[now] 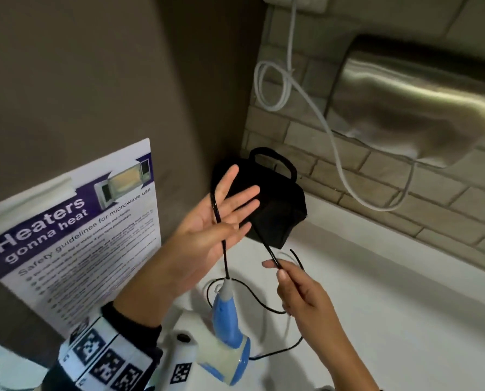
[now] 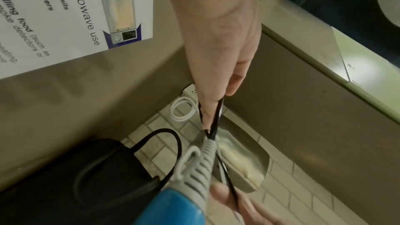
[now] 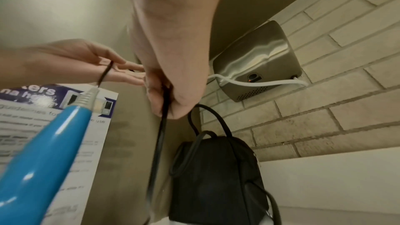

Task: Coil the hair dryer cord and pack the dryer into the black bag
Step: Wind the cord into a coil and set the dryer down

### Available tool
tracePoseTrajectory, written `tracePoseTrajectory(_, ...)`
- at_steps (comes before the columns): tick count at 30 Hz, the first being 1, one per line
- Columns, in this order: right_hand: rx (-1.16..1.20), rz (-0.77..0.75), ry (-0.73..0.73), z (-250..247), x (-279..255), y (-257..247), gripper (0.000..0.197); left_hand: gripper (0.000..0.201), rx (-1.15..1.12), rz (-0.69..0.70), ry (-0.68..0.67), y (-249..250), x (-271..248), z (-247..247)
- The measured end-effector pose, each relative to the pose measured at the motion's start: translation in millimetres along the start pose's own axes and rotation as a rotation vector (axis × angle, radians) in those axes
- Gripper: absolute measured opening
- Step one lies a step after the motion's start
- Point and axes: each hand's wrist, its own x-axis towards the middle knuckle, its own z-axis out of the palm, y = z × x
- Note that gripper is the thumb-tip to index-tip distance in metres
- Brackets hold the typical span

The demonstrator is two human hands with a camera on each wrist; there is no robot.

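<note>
The blue and cream hair dryer sits low in the head view, its handle pointing up at my left hand. Its black cord climbs from the handle's grey end and loops round that hand, whose fingers are straight and spread. My right hand pinches the cord between thumb and fingertips just right of the left palm. More cord lies in loose curves on the white counter. The black bag stands upright in the corner behind my left hand, handles up. In the right wrist view, the cord hangs from my pinch beside the bag.
A steel hand dryer is fixed to the brick-tiled wall at the right, with a white cable looped down from a socket above. A microwave safety poster leans on the left wall.
</note>
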Motion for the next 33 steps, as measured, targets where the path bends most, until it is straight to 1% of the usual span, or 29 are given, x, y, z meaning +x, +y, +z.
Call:
tracePoseTrajectory(3,-0.028,0.038,-0.031,-2.4,-13.5,11.5,0.026,0.067,-0.005,-0.065,0.085,-3.4,10.4,-6.3)
tracePoseTrajectory(6,-0.083,0.069,-0.055,-9.6,-23.4,19.6,0.033,0.056,0.024,-0.133,0.125,-1.6,17.3,-13.8)
tracePoseTrajectory(9,-0.156,0.083,-0.064,-13.1,-28.3,20.9,0.038,0.046,-0.005,-0.130,0.129,1.4,21.6,-15.7)
tracePoseTrajectory(11,-0.223,0.067,-0.111,-12.7,-30.5,17.3,0.039,0.047,0.028,-0.111,0.143,-0.5,25.3,-15.2)
tracePoseTrajectory(14,-0.307,0.036,-0.209,-10.0,-35.3,3.3,0.034,0.049,0.073,-0.093,0.200,-5.5,30.4,-17.1)
tracePoseTrajectory(17,-0.364,-0.010,-0.260,-9.7,-41.4,-13.0,0.029,0.041,0.006,-0.084,0.244,-8.0,35.0,-22.7)
tracePoseTrajectory(18,-0.378,-0.027,-0.263,-10.8,-43.0,-18.3,0.029,0.041,-0.023,-0.100,0.243,-7.6,36.2,-24.0)
tracePoseTrajectory(20,-0.404,-0.067,-0.278,-13.2,-44.4,-32.1,0.030,0.048,-0.053,-0.142,0.229,-6.8,39.4,-26.4)
tracePoseTrajectory(23,-0.489,-0.129,-0.358,-14.6,-42.8,-47.7,0.040,0.052,-0.039,-0.157,0.209,-6.9,45.3,-26.8)
tracePoseTrajectory(26,-0.601,-0.210,-0.414,-11.6,-38.0,-55.4,0.029,0.050,0.022,-0.157,0.189,-8.9,52.4,-27.0)
tracePoseTrajectory(29,-0.560,-0.292,-0.429,-2.5,-35.9,-62.0,0.046,0.049,0.069,-0.165,0.139,-12.9,58.1,-28.9)
tracePoseTrajectory(30,-0.557,-0.314,-0.440,1.9,-35.9,-63.2,0.045,0.049,0.080,-0.169,0.125,-13.8,59.2,-29.3)
tracePoseTrajectory(33,-0.568,-0.404,-0.481,13.1,-33.8,-71.0,0.035,0.050,0.130,-0.177,0.063,-19.7,60.8,-31.0)
